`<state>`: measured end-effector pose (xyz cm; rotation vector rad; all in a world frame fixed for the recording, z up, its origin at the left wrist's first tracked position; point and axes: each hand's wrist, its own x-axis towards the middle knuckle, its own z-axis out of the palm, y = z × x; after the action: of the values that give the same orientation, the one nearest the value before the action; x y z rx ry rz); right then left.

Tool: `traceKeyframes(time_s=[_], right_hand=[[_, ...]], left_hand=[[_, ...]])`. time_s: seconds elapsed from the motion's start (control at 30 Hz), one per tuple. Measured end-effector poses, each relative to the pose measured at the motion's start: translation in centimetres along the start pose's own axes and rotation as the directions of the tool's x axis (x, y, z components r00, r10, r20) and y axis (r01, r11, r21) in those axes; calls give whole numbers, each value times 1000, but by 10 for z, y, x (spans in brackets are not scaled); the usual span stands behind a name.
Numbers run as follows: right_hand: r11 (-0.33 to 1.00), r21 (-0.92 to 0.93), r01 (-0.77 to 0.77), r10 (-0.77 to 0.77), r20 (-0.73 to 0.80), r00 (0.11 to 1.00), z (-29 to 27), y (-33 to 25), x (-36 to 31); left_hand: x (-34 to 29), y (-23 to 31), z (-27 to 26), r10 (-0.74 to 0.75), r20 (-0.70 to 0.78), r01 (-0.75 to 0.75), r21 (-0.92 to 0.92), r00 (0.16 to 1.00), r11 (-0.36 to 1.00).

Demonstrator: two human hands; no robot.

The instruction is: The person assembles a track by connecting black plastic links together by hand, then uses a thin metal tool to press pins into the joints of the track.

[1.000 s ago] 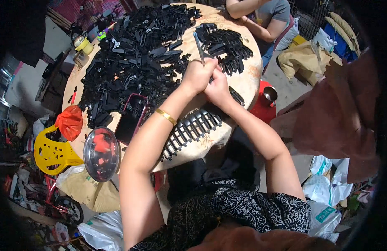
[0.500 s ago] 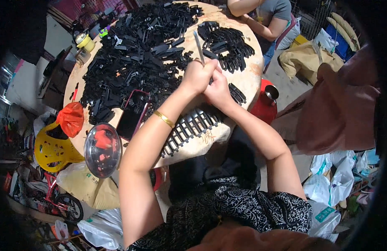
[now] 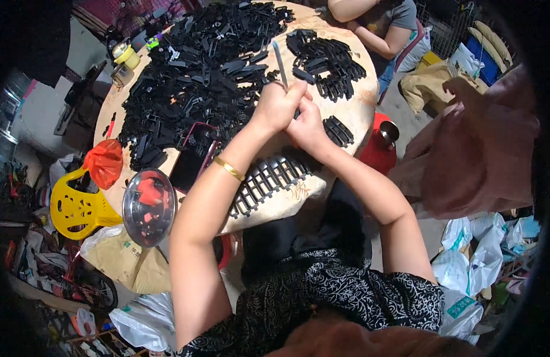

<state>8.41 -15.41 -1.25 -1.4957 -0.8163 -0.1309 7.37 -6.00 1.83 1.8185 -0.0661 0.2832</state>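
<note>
My left hand [image 3: 275, 107], with a gold bracelet on its wrist, is closed round a slim grey stick-like tool [image 3: 280, 64] that points up and away over the table. Pressed against it on the right is my right hand [image 3: 306, 127], its fingers curled in; what they hold is hidden. Beneath my forearms, a row of black plastic parts [image 3: 268, 185] lies side by side along the near table edge. A smaller group of black parts [image 3: 338, 131] rests just right of my right hand. Beyond my hands spreads a large heap of black plastic parts [image 3: 188, 83].
On the round wooden table [image 3: 365, 98] are another black pile [image 3: 330, 64], a phone [image 3: 188, 163] and a clear bowl [image 3: 149, 208] with red pieces. A person [image 3: 387, 30] sits at the far right. A yellow chair [image 3: 78, 205] and a red stool [image 3: 379, 146] stand beside the table.
The whole view has shifted slightly. My two hands stay together above the table, the tool still upright in the left one, with only a slight movement.
</note>
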Motion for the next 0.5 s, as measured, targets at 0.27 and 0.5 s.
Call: traceKeyframes(time_s=[0.27,0.5], right_hand=[[998,64,-26,27,-8,1000,1,9,-9],[996,7,88,-88,25,996,10,4,1]], left_hand=[[-8,5,1,47,32,-48,36,998,998],[-8,-4,-13,68,13,-68,36,998,997]])
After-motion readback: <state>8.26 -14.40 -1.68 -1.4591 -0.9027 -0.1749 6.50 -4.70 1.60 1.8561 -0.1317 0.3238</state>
